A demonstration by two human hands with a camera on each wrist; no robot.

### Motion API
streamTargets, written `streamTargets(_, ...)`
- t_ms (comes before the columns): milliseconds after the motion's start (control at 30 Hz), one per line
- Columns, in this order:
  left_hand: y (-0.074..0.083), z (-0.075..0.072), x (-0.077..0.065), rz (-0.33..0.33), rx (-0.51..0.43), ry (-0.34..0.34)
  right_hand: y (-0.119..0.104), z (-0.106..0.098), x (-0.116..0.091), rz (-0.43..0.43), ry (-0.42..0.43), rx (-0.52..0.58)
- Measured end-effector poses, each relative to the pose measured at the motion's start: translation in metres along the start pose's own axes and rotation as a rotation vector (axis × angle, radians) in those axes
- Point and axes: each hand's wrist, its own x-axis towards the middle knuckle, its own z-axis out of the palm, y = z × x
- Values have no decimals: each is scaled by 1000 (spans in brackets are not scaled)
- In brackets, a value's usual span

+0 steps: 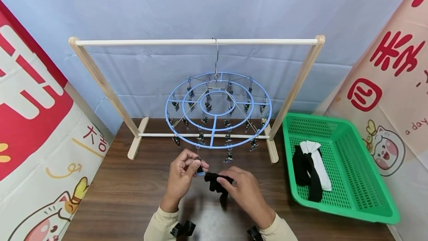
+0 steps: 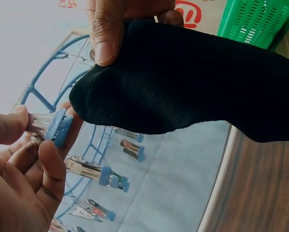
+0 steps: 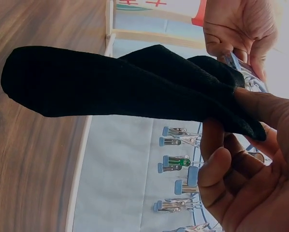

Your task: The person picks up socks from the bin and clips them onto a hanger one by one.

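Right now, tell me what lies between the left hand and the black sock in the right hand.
The blue-tipped clip, which the left hand pinches; the left wrist view shows its tips facing the black sock.

Head view looks forward and down from the near side, covering the whole rack [image 1: 187, 42]. Wrist views sit close, frames turned sideways: left faces far-right, right far-left; both share sock [image 2: 183, 82], hanger [image 1: 213, 131], left hand [image 2: 26, 166] and right hand [image 3: 255, 179].
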Motion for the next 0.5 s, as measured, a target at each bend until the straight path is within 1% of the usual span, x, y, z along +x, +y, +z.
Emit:
streamTargets(233, -2, 0, -1, 12, -61, -16, -1, 2, 1, -4, -14, 25)
streamTargets(500, -2, 0, 1, 30, -45, -19, -2, 4, 3, 20, -36, 26)
